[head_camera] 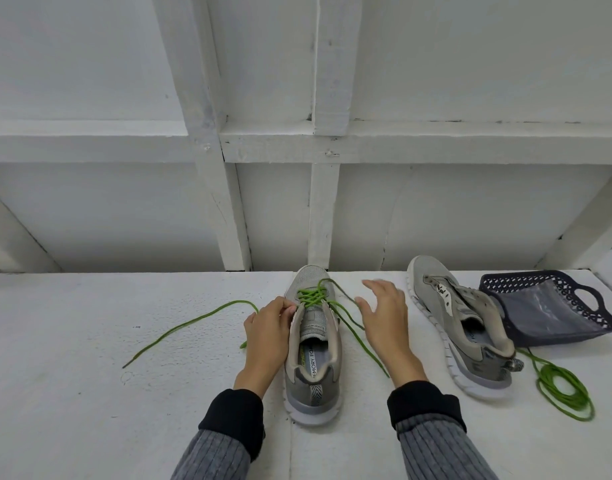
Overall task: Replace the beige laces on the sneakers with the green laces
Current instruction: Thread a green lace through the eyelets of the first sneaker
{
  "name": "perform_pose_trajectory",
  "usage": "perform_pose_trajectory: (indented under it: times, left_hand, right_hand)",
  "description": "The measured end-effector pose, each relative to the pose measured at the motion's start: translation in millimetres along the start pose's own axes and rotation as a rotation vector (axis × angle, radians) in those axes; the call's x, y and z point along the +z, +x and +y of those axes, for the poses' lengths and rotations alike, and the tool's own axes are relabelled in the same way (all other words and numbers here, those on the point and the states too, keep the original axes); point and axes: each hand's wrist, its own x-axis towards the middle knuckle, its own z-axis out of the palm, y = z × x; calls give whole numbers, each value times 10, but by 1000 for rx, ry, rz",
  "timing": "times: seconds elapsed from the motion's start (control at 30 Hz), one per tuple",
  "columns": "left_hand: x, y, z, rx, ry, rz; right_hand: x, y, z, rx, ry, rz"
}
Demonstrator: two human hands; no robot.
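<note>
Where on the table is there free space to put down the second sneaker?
Free: the wide table patch left of the green lace tail. Crowded: between the laced sneaker and the unlaced sneaker, where the right hand hovers, and by the basket and coiled lace.

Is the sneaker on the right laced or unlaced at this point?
Unlaced. The right sneaker shows bare eyelets and an open tongue, with no lace threaded; a coiled green lace lies on the table beside its heel.

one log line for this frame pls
left hand: pinching green lace at grey mesh sneaker eyelet | right hand: open | second sneaker: unlaced
</note>
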Motion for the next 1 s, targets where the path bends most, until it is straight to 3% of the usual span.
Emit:
perform_pose_trajectory:
  times: [0.1, 0.23, 0.47, 0.6, 0.77, 0.83, 0.93, 1.0]
  left_hand:
    - [2, 6, -9, -1, 6, -3]
    - [5, 8, -17, -11, 2, -3]
    - [7, 13, -21, -5, 4, 0]
    - [15, 13, -25, -9, 4, -4]
    - [14, 12, -25, -6, 4, 2]
    - [15, 10, -29, -10, -8, -2]
    - [13, 7, -23, -11, -17, 1]
    - [11, 0, -18, -5, -16, 4]
  right_hand:
    - [11, 109, -174, -287, 24, -101]
    - [116, 232, -266, -428, -173, -294]
    - [91, 266, -316, -408, -154, -253]
    - [114, 265, -307, -405, -215, -358]
    - [131, 285, -303, -391, -245, -273]
    - [100, 290, -363, -301, -114, -228]
    - [-57, 350, -645, -47, 381, -90]
    - [-212, 402, -854, 20, 689, -70]
